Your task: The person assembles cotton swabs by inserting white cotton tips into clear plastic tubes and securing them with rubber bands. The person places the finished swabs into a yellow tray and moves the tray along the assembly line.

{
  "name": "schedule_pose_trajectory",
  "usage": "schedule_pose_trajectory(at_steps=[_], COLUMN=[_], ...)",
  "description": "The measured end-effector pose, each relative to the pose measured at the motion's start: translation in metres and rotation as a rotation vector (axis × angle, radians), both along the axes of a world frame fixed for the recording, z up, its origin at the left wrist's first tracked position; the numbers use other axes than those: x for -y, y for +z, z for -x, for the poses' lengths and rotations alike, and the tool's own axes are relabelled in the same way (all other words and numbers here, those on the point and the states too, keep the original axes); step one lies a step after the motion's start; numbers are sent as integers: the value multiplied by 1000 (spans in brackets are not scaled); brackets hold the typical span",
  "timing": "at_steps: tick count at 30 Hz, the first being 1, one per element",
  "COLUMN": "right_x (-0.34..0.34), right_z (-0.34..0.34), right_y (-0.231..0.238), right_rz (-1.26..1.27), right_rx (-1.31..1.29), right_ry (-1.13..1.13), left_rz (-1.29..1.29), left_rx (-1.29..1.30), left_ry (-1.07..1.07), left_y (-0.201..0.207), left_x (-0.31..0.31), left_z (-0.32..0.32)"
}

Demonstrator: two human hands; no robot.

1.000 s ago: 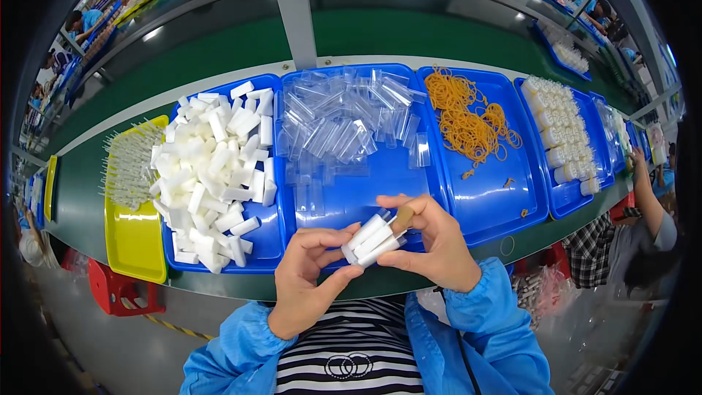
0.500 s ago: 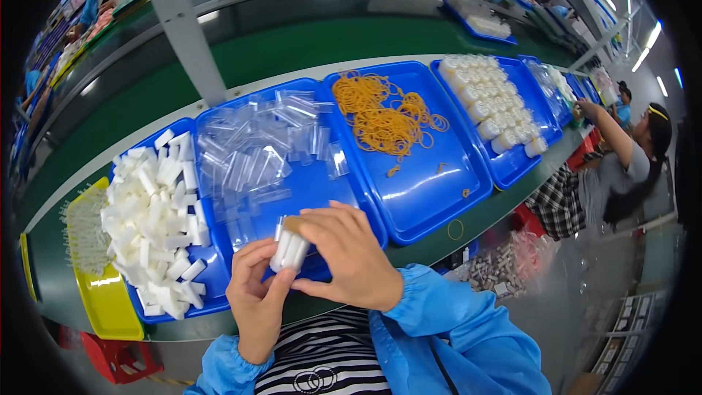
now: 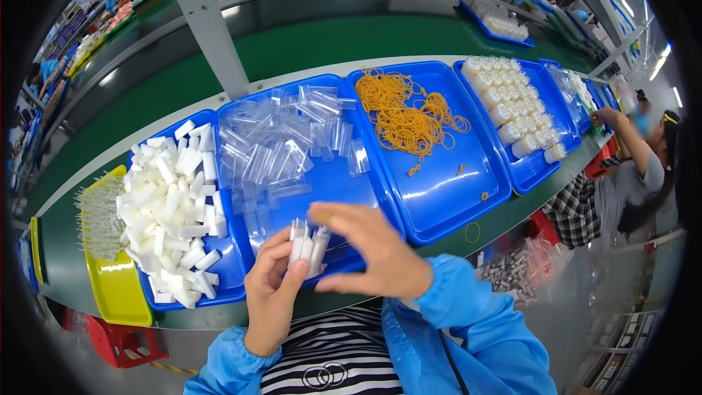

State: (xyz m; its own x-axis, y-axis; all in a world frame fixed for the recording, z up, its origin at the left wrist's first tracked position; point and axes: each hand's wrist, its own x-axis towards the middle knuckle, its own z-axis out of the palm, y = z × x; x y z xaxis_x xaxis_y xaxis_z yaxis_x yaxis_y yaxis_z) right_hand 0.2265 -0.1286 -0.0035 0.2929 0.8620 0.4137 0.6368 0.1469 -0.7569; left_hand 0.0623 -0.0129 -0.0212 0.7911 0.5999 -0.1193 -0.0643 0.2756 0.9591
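A small bundle of clear tubes with white pieces inside point(image 3: 308, 249) stands upright in my left hand point(image 3: 269, 300), whose thumb and fingers close round its lower part. My right hand point(image 3: 380, 256) is just to the right of the bundle, thumb and fingers apart, slightly blurred, with nothing seen in it. Beyond my hands, clear plastic sleeves point(image 3: 278, 157) lie loose in a blue tray point(image 3: 336, 201). To the left is a heap of white foam-like blocks point(image 3: 172, 212). Orange rubber bands point(image 3: 398, 106) are piled in another blue tray point(image 3: 453, 201).
Rows of banded white-and-clear bundles point(image 3: 512, 102) fill a blue tray at the right. A yellow tray point(image 3: 121, 292) with thin clear parts sits far left. One rubber band point(image 3: 473, 232) lies on the table edge. A metal post point(image 3: 212, 29) rises behind the trays. A co-worker point(image 3: 629, 183) is at right.
My right hand has come off the top of the bundle and opened to its right. The bundle stays in my left hand. The whole view has shifted slightly.
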Motion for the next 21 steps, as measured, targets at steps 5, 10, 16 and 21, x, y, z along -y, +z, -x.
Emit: schedule_pose_trajectory(at_steps=[5, 10, 16, 21], right_x=[3, -13, -12, -26], right_z=[-64, -48, -28, -22], right_y=[-7, -25, 2, 1], right_rz=[166, 308, 292, 269], right_rx=[446, 848, 584, 600], right_ry=[-350, -326, -232, -236], left_rz=[-33, -131, -199, -253], left_rx=[17, 36, -25, -3], left_ry=[27, 46, 125, 105], left_y=[-1, -3, -8, -6], left_x=[-3, -3, -7, -7], left_z=[4, 7, 22, 17])
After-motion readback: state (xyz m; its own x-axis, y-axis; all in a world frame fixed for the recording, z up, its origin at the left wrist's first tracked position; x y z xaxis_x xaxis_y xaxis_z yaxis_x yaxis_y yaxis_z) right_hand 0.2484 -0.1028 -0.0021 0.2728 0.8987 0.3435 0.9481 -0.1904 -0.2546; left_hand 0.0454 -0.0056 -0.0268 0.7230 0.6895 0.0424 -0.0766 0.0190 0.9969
